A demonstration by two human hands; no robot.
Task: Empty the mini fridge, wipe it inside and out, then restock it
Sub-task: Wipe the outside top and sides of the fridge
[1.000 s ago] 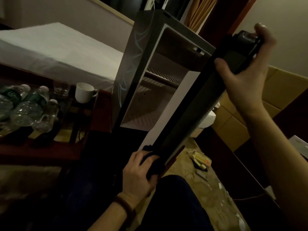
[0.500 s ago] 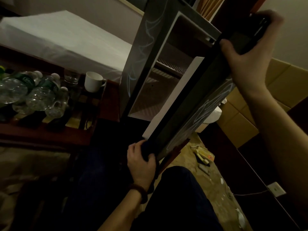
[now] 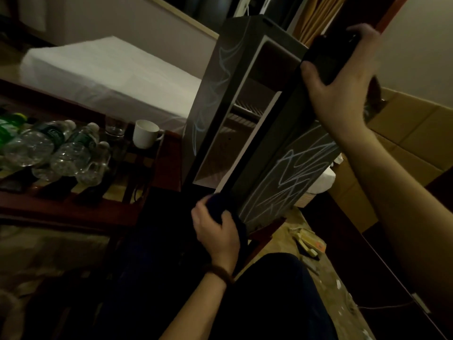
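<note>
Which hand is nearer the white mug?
Left. The left hand grips a dark cloth at the door's lower edge, right of the white mug; the right hand grips the door top, farther away.

Bottles and cup lie left of the fridge.

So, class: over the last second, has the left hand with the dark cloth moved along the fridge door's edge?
Cannot tell: the left hand grips the dark cloth at the fridge door's lower corner throughout; the camera shifts, so any small slide is unclear.
</note>
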